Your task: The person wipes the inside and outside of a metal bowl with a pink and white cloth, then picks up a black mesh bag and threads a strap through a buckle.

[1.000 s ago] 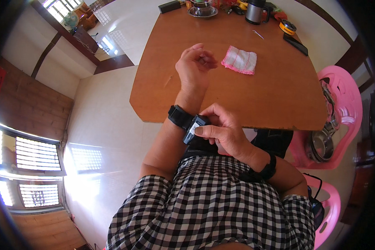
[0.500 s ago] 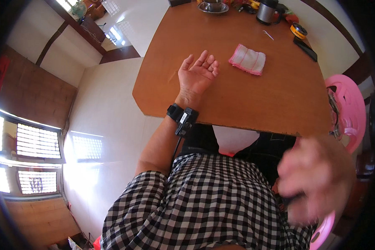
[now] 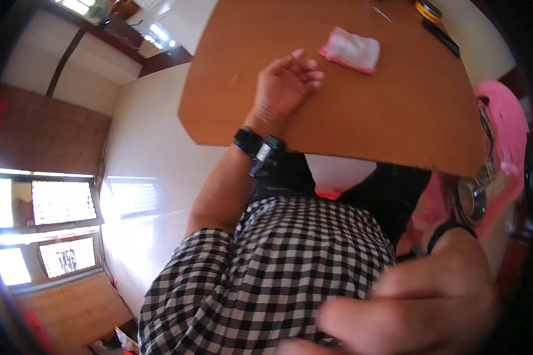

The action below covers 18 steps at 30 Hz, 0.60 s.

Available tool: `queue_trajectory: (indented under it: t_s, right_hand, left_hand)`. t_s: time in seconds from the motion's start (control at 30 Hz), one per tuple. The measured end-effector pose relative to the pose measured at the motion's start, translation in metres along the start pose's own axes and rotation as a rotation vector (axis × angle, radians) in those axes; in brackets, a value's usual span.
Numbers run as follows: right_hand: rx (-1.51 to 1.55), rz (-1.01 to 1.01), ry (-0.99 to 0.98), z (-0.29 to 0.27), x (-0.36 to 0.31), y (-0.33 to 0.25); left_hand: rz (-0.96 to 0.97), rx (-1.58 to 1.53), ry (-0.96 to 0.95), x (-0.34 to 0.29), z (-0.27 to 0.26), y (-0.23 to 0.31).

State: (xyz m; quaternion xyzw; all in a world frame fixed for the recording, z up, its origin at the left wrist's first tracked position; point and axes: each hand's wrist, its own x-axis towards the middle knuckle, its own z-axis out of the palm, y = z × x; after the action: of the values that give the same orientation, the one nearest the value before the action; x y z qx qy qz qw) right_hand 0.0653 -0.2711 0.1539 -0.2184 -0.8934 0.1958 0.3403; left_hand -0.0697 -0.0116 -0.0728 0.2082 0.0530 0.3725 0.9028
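Observation:
My left hand (image 3: pixel 287 86) rests palm up on the brown table (image 3: pixel 243 121), fingers loosely bent and apart, holding nothing. Beyond its fingertips, not touched, lies a folded white cloth with pink edges (image 3: pixel 350 50). A black strap with a small box-shaped device (image 3: pixel 267 155) circles my left wrist. Close to the camera at the lower right is my right hand (image 3: pixel 408 305), blurred and partly cut off by the lower edge. Whether its fingers grip anything does not show. A black band (image 3: pixel 453 231) is around the right wrist.
A pink plastic chair (image 3: pixel 503 127) stands right of the table, with a shiny round metal object (image 3: pixel 474 198) by it. At the table's far right are a black-and-yellow round container (image 3: pixel 427 12), a dark flat object (image 3: pixel 441 38) and a thin white item (image 3: pixel 382 14).
My right hand has moved down and left, nearer the camera. The view has tilted downward, so the kettle-like vessel and bowl at the table's far end are out of sight. My left hand stays palm up.

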Motion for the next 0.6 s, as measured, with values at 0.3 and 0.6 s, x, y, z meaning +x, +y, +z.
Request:
queue_trajectory:
  t_s: [0.3, 0.6]
  right_hand:
    - [-0.02, 0.044, -0.019, -0.028, -0.026, 0.006]
    - [-0.027, -0.007, -0.02, -0.016, -0.008, 0.005]
  left_hand:
    - [0.03, 0.04, 0.089, -0.015, -0.001, -0.006]
    - [0.056, 0.128, 0.225, -0.015, 0.003, 0.001]
